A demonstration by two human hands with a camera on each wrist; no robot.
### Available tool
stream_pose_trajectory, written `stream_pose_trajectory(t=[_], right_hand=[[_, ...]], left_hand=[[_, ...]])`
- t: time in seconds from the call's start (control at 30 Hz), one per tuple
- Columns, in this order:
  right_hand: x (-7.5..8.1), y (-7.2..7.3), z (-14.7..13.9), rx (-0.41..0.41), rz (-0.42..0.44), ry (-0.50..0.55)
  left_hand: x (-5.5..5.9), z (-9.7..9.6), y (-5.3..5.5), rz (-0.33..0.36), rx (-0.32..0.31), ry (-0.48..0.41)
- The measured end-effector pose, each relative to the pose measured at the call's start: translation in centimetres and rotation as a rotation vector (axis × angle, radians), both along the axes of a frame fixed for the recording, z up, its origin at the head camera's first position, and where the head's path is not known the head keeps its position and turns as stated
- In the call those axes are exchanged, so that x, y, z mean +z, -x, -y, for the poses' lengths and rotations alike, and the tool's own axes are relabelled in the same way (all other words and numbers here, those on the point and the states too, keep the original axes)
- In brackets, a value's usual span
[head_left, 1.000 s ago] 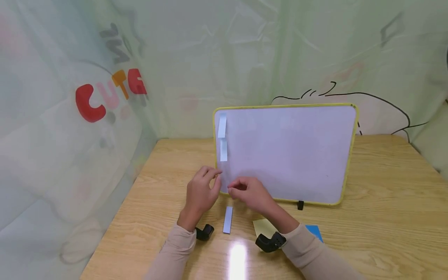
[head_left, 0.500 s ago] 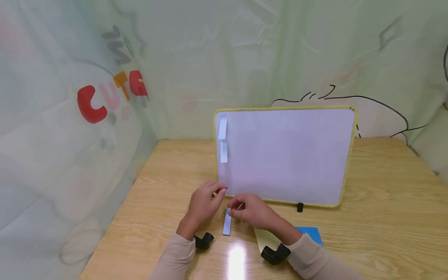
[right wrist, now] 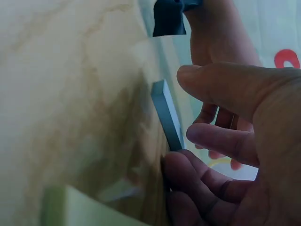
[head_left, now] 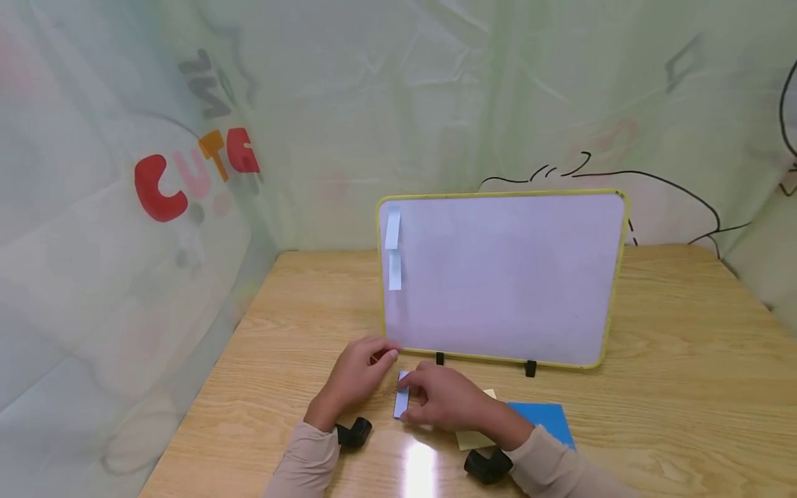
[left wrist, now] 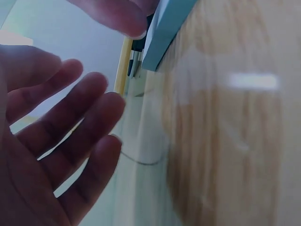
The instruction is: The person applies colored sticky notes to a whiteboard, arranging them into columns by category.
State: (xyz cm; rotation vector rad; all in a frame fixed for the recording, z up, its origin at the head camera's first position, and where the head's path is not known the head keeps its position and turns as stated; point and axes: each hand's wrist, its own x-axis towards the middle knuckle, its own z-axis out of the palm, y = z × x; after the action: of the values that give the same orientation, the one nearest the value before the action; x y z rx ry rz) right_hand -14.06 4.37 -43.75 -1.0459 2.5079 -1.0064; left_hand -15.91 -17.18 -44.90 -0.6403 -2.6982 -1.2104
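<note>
A narrow pad of pale blue sticky notes (head_left: 400, 407) lies on the table before the whiteboard (head_left: 498, 277). Over it reaches my right hand (head_left: 445, 398), its thumb and fingertips spread around the pad. The right wrist view has the thumb apart from the pad (right wrist: 165, 113) and the lower fingers close to its end. My left hand (head_left: 358, 373), relaxed and holding nothing, is by the board's lower left corner. Two pale blue strips, an upper strip (head_left: 392, 229) and a lower strip (head_left: 395, 271), hang on the board's left side.
Under and beside my right forearm lie a yellow paper pad (head_left: 474, 440) and a blue square pad (head_left: 546, 419). Black feet (head_left: 530, 369) hold up the yellow-framed board. Behind the wooden table (head_left: 685, 360) hangs a printed curtain (head_left: 349, 124).
My right hand has come down from the board's lower left to the strip pad, its thumb and fingers spreading. The left hand has dropped lower. Both strips stay on the board.
</note>
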Motion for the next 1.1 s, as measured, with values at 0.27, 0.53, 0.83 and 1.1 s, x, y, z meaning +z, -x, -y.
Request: stream_pose_trajectory(t=[0.27, 0.53, 0.83, 1.1], right_hand=[[-0.3, -0.9, 0.7, -0.054, -0.105, -0.077], [-0.7, -0.8, 0.7, -0.068, -0.178, -0.083], [-0.7, -0.8, 0.6, -0.053, -0.159, -0.037], [-0.7, -0.7, 0.7, -0.078, -0.174, -0.001]], left_hand=[[-0.5, 0.7, -0.2, 0.101, -0.033, 0.030], [-0.3, 1.0, -0.3, 0.113, -0.054, -0.002], [-0.2, 1.4, -0.3, 0.130, -0.039, 0.043], [-0.1, 1.8, -0.2, 0.137, -0.038, 0.075]])
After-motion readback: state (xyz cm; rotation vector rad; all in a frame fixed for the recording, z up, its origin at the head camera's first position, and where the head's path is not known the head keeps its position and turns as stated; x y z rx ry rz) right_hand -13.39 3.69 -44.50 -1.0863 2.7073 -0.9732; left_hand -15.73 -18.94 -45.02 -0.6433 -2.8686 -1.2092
